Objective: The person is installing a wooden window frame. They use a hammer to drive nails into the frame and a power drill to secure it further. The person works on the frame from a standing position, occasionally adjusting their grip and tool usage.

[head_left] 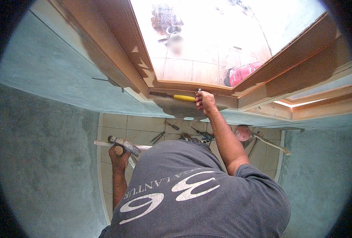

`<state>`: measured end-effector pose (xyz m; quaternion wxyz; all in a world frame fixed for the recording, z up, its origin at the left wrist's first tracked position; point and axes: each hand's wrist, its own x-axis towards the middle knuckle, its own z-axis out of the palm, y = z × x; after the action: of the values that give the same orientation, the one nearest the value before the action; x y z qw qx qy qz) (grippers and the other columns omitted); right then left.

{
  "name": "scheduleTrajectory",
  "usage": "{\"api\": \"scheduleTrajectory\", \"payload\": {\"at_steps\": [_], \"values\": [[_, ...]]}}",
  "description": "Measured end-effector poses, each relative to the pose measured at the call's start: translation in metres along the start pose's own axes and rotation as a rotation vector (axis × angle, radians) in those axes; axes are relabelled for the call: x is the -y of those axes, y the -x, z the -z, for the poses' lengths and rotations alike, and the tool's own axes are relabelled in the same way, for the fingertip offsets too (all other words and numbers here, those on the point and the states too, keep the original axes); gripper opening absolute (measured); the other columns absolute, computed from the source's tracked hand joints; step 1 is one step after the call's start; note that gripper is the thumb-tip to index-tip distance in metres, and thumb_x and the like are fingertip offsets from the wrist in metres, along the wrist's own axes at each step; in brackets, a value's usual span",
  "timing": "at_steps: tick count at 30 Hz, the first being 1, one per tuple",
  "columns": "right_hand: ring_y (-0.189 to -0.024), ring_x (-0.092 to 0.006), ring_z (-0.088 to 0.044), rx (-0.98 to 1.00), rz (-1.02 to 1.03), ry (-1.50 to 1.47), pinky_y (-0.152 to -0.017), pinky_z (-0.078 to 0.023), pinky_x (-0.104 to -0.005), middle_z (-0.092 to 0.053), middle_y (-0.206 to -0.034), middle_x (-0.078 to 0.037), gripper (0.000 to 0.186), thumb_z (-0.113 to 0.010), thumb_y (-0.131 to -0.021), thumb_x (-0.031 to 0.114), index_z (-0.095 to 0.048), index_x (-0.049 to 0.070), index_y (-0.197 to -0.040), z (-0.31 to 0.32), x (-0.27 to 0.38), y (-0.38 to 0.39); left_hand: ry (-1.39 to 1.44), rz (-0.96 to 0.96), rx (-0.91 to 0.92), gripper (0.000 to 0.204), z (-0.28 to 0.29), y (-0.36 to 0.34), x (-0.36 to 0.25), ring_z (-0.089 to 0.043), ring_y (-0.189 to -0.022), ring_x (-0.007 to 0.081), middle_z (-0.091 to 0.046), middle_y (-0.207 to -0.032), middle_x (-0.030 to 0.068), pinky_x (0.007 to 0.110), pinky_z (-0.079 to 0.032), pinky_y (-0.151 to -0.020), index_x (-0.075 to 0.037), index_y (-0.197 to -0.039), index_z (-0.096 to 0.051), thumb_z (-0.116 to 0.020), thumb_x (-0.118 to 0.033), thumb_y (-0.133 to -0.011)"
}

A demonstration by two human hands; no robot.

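Observation:
At the left, my left hand [119,159] is closed round a hammer [129,146] with a dark metal head and a wooden handle seen end-on. A pale strip [101,142] runs behind the hammer. Up at the wooden window frame, my right hand [206,103] has its fingers pinched on a small shiny metal piece [199,90], too small to name. Beside those fingers lies a chisel [184,98] with a yellow handle, its dark blade pointing left along the lower frame. The handle's end meets the fingers; whether they grip it, I cannot tell.
Pliers [157,137], a flat-bladed tool [172,125] and a power drill [203,134] lie on the tiled floor. Right of them are a pinkish round object [242,133] and a wooden-handled tool [274,144]. A red container [244,73] shows beyond the window opening.

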<state>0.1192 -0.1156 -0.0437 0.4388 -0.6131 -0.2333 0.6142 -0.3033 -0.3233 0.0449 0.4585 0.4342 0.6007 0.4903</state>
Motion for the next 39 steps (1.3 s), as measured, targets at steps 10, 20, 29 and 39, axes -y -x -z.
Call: {"api": "scheduleTrajectory", "payload": {"at_steps": [10,20,29,39], "values": [[-0.048,-0.0125,-0.055,-0.021,0.059,0.011,-0.043,-0.045,-0.0305,-0.063,-0.069,-0.004,0.017,-0.059,-0.095,0.021,-0.067,0.006,-0.095,0.001,-0.005,-0.003,0.032,0.025,-0.009,0.026,-0.005,0.002,-0.010,-0.068,-0.084,0.0159,-0.071,-0.092,0.0047,0.033,-0.055,-0.079,-0.002,-0.102,-0.068,-0.076,-0.007,-0.077],[-0.046,-0.0117,-0.051,-0.075,0.107,-0.084,-0.042,-0.039,-0.0304,-0.063,-0.066,-0.005,0.018,-0.063,-0.089,0.019,-0.071,0.003,-0.086,0.001,-0.011,-0.010,0.025,-0.009,0.011,0.026,-0.001,-0.002,-0.004,-0.067,-0.084,0.0151,-0.070,-0.092,0.0037,0.032,-0.055,-0.079,-0.003,-0.101,-0.068,-0.076,-0.008,-0.077],[-0.045,-0.0080,-0.047,-0.120,0.095,-0.003,-0.038,-0.032,-0.0270,-0.060,-0.063,-0.001,0.014,-0.064,-0.089,0.018,-0.070,0.007,-0.083,0.003,-0.009,-0.011,-0.024,0.011,-0.024,0.023,-0.005,-0.004,-0.007,-0.066,-0.081,0.0141,-0.070,-0.089,0.0027,0.032,-0.054,-0.077,-0.003,-0.097,-0.069,-0.077,-0.004,-0.075],[-0.054,-0.0111,-0.052,0.020,0.038,-0.231,-0.045,-0.039,-0.0280,-0.060,-0.073,-0.002,0.013,-0.064,-0.097,0.017,-0.065,0.005,-0.095,-0.007,-0.011,0.006,0.065,0.002,-0.031,0.023,-0.012,-0.002,-0.016,-0.066,-0.082,0.0145,-0.070,-0.089,0.0028,0.032,-0.055,-0.077,-0.003,-0.097,-0.069,-0.074,-0.003,-0.075]]}}
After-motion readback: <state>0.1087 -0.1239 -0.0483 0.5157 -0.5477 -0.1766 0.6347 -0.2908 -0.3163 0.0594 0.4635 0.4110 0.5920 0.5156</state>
